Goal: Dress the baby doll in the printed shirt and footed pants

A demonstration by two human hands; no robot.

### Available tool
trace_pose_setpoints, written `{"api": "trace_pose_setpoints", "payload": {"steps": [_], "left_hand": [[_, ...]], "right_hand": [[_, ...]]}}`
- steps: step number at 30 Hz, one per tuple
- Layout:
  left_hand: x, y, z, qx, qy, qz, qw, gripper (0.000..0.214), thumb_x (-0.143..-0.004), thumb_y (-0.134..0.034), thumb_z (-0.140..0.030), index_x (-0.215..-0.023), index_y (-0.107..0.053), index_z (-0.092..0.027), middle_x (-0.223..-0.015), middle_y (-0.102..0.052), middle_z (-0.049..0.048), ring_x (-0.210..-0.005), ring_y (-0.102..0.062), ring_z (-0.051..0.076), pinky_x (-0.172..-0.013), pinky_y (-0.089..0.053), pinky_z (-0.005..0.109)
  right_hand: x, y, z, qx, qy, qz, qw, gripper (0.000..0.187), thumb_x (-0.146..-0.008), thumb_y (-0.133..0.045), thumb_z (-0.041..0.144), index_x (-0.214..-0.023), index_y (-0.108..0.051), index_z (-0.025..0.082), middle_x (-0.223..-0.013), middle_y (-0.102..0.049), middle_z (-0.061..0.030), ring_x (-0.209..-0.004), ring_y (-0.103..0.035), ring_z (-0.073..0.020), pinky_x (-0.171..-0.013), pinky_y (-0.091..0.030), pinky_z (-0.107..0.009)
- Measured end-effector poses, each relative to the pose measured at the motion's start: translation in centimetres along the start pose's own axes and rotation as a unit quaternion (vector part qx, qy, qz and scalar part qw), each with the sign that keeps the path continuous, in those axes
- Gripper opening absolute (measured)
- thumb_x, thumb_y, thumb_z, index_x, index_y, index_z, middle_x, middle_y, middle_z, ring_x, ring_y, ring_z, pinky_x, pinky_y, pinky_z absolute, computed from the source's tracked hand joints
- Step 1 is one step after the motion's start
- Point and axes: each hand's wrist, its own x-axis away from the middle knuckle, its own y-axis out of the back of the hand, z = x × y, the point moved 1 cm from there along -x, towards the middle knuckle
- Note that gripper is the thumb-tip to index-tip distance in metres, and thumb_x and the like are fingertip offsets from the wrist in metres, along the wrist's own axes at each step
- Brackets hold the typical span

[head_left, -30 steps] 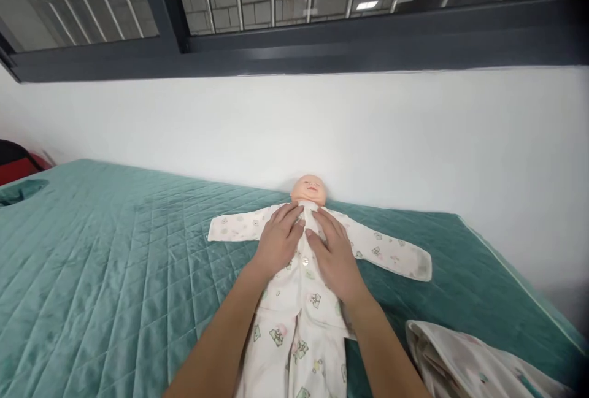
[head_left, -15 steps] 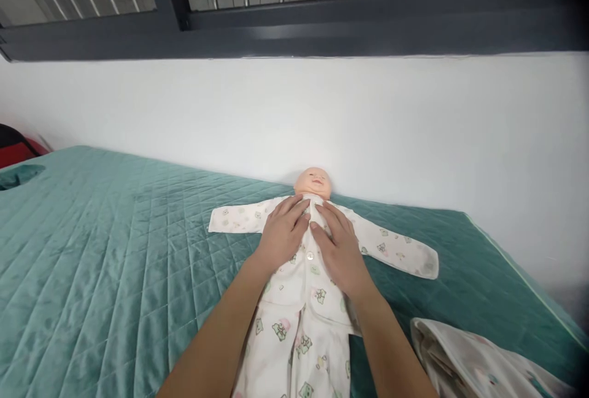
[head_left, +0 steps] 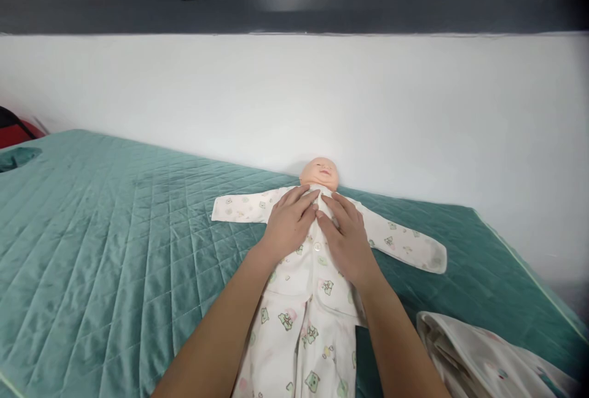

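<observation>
A baby doll (head_left: 321, 172) lies on its back on the green quilted mat (head_left: 115, 232), head toward the wall. It wears a white printed romper (head_left: 304, 318) with sleeves spread out to both sides. My left hand (head_left: 289, 224) lies flat on the left side of the doll's chest, fingers stretched toward the collar. My right hand (head_left: 345, 236) rests flat on the right side of the chest, fingertips meeting the left hand's near the top button. Neither hand holds anything.
A folded white printed cloth (head_left: 478, 358) lies on the mat at the lower right. The white wall (head_left: 414, 116) runs just behind the doll's head, with a dark window frame above. A red and black object (head_left: 13, 131) shows at the far left.
Both hands have slid slightly up the doll's chest toward the collar. The camera has tilted down, so the window shows less.
</observation>
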Motion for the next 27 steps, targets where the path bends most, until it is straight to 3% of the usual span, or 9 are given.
{"api": "trace_pose_setpoints", "payload": {"steps": [12,18,27], "left_hand": [[0.18,0.25,-0.36,-0.015,-0.006,0.005,1.0,0.045,-0.103,-0.036,-0.038,-0.144,-0.055,-0.033,-0.158,-0.045,0.001,-0.147,-0.038,0.024,-0.125,-0.03,0.047],[0.22,0.29,-0.44,-0.015,-0.003,0.011,1.0,0.044,-0.103,-0.036,-0.037,-0.141,-0.057,-0.036,-0.158,-0.045,-0.0007,-0.147,-0.038,0.025,-0.124,-0.03,0.049],[0.24,0.39,-0.49,0.001,-0.011,-0.001,1.0,0.039,-0.101,-0.041,-0.035,-0.133,-0.064,-0.037,-0.156,-0.048,-0.0019,-0.147,-0.039,0.024,-0.124,-0.032,0.048]], "right_hand": [[0.04,-0.07,-0.39,0.015,0.009,0.015,1.0,0.052,-0.099,-0.042,0.058,-0.143,-0.055,0.033,-0.158,-0.04,-0.0059,-0.148,-0.032,-0.0324,-0.121,-0.024,-0.058],[0.1,0.05,0.19,-0.034,-0.038,-0.019,0.999,0.056,-0.093,-0.052,0.056,-0.141,-0.053,0.027,-0.153,-0.046,-0.0087,-0.144,-0.036,-0.0313,-0.12,-0.029,-0.057],[0.24,0.09,0.17,-0.088,-0.031,-0.057,0.994,0.046,-0.09,-0.058,0.051,-0.13,-0.058,0.027,-0.145,-0.055,-0.009,-0.138,-0.044,-0.0301,-0.118,-0.032,-0.055]]}}
